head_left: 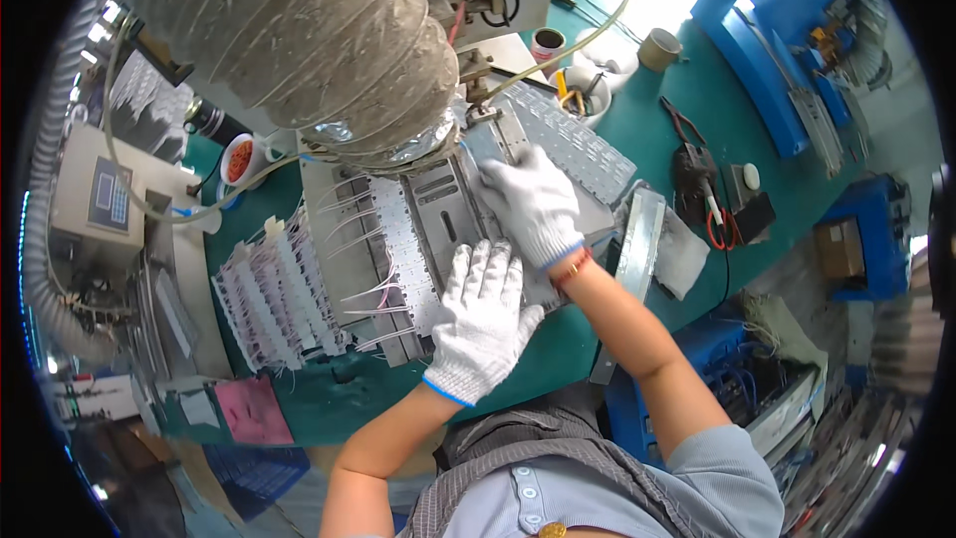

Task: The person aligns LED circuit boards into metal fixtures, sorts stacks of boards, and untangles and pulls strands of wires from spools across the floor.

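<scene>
While both gloved hands press flat on the grey metal fixture plate (448,224) on the green table (657,110), the work reads as seating or aligning. Left hand (483,314): fingers spread, holding nothing, at the plate's near end. Right hand (531,201): fingers together, flat, beneath the foil duct (299,30). White wired strips (279,304) lie just left. Next move likely calls for even downward pressure.

Green bench (687,110): metal jig plate (438,229) at centre, white module strips (279,299) left, pliers (682,125) and tape roll (659,48) far right.
</scene>
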Tool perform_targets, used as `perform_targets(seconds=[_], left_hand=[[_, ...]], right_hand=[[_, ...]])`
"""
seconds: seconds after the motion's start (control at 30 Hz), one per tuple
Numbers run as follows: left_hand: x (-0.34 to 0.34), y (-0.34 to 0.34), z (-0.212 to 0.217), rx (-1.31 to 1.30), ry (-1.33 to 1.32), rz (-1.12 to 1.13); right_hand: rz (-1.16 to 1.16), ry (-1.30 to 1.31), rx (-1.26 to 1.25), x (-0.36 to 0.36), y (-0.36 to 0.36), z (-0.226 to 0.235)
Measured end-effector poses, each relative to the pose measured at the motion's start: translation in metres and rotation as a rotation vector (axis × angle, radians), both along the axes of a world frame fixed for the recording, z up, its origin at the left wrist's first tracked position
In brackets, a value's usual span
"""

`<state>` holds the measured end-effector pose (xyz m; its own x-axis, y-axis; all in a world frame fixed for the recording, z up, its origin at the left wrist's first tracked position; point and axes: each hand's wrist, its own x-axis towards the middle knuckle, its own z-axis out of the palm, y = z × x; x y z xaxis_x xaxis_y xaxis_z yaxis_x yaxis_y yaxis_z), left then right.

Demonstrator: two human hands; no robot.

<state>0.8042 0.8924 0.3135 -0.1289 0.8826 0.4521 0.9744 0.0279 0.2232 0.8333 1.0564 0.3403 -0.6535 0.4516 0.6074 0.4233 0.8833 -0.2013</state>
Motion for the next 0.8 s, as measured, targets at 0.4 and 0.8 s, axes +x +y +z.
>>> perform_targets(seconds=[0.4,0.8], left_hand=[[-0.022,-0.034,-0.011,-0.03,-0.051,-0.114],[-0.015,-0.064,-0.034,0.082,-0.296,-0.562]], right_hand=[[-0.041,-0.123,0.179,0.033,-0.025,-0.011],[-0.558,0.577,-0.241,0.14,-0.057,-0.095]])
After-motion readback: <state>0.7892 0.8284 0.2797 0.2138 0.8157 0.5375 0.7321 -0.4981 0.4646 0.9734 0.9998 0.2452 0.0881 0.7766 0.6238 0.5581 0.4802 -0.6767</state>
